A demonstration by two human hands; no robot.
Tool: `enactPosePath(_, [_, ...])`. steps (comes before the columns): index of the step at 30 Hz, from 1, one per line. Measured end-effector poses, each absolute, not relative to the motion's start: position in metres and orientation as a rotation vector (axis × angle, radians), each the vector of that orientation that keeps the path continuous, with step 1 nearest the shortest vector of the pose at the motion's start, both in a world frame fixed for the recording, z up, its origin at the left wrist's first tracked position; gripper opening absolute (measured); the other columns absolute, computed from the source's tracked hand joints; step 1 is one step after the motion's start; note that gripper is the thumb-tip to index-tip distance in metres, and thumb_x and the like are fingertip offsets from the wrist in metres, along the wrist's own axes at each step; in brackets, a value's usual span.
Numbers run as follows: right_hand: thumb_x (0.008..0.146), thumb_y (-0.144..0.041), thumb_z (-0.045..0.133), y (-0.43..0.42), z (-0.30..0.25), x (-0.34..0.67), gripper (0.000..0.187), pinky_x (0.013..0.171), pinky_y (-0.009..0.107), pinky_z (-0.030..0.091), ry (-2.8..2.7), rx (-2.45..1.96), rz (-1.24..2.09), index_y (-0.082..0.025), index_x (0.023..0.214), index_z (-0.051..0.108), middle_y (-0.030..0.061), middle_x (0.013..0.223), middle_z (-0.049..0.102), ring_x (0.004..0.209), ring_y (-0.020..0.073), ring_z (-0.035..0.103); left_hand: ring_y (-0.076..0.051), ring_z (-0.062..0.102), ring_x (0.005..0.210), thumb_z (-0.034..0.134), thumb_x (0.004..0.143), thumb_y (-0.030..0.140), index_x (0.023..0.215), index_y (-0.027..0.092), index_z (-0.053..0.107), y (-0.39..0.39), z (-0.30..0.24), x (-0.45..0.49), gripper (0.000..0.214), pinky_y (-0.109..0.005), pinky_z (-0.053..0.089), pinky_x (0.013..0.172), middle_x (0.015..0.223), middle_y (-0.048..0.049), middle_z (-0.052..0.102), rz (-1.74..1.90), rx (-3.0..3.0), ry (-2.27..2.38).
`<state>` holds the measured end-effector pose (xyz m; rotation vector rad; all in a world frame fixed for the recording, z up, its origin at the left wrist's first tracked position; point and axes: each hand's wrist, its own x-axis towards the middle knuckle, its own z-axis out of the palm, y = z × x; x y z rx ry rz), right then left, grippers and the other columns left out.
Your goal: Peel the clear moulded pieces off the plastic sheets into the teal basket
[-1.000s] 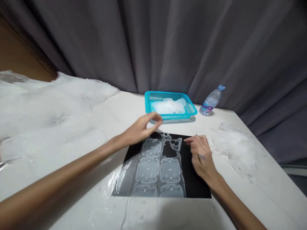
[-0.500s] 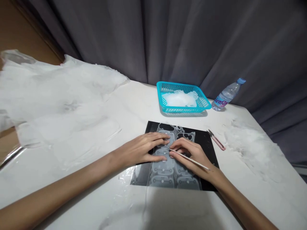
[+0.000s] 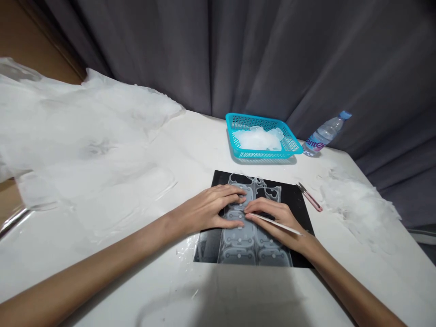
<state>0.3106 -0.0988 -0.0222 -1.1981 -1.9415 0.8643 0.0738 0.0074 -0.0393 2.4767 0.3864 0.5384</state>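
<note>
A: From the head view, where is the sheet?
B: The clear moulded sheet (image 3: pixel 238 258) lies flat on a black mat (image 3: pixel 289 195), on the white table (image 3: pixel 170 290).
A: And the fingers?
B: The left hand (image 3: pixel 211 206) rests with its thumb and fingers apart, flat over the left column of panels. The right hand (image 3: pixel 288 218) has thumb and forefinger pinched on a thin white stick (image 3: pixel 277 224); I can't tell whether its tip touches the sheet.
A: How would the sheet handle?
B: Light, I'd judge, bendy and slick, the ragged strips at its far end easily torn. I'd hold it by the whole panels, spread flat.
A: Anything around it?
B: Pink-handled snips (image 3: pixel 309 197) at the mat's far right corner, blades pointing away; white scraps (image 3: pixel 361 213) beyond them. A blue basket (image 3: pixel 235 147) with white pieces (image 3: pixel 257 140) and a bottle (image 3: pixel 322 136) stand behind. Film (image 3: pixel 119 104) heaps leftward.
A: What's in the way?
B: Mainly the hands, hiding the middle panels.
</note>
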Motion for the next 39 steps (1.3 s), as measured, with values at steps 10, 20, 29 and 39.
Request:
enactPosePath(10, [0.107, -0.022, 0.052, -0.099, -0.004, 0.31, 0.015, 0.096, 0.035, 0.054, -2.143, -1.229, 0.746, -0.021, 0.109, 0.067, 0.0075, 0.109, 0.071, 0.104, 0.0204, 0.069, -0.03, 0.06, 0.136, 0.068, 0.095, 0.058, 0.137, 0.019, 0.064, 0.007, -0.038, 0.074, 0.057, -0.046, 0.045, 0.116, 0.151, -0.0132, 0.061, 0.502, 2.529, 0.397])
enactPosePath(20, [0.106, -0.024, 0.057, -0.103, -0.006, 0.315, 0.01, 0.097, 0.032, 0.053, -2.057, -1.221, 0.801, -0.023, 0.11, 0.067, 0.0049, 0.111, 0.072, 0.105, 0.0181, 0.069, -0.03, 0.059, 0.137, 0.068, 0.095, 0.059, 0.141, 0.023, 0.061, 0.009, -0.041, 0.072, 0.059, -0.046, 0.046, 0.116, 0.153, -0.0121, 0.059, 0.49, 2.517, 0.403])
enactPosePath(29, [0.109, -0.027, 0.051, -0.1, -0.015, 0.306, 0.014, 0.097, 0.039, 0.055, -2.216, -1.186, 0.581, -0.021, 0.114, 0.063, 0.0088, 0.11, 0.07, 0.11, 0.0225, 0.066, -0.027, 0.054, 0.142, 0.065, 0.101, 0.049, 0.147, 0.033, 0.057, 0.011, -0.034, 0.069, 0.05, -0.043, 0.042, 0.119, 0.155, -0.0059, 0.057, 0.407, 2.319, 0.429])
enactPosePath(39, [0.107, -0.027, 0.052, -0.095, -0.016, 0.304, 0.034, 0.102, 0.043, 0.057, -2.408, -1.249, 0.504, -0.026, 0.14, 0.055, 0.0131, 0.131, 0.062, 0.121, 0.0265, 0.064, -0.032, 0.037, 0.155, 0.06, 0.102, 0.052, 0.166, 0.033, 0.022, 0.002, -0.033, 0.066, 0.077, -0.048, 0.038, 0.124, 0.169, -0.0111, 0.035, 0.408, 2.322, 0.506])
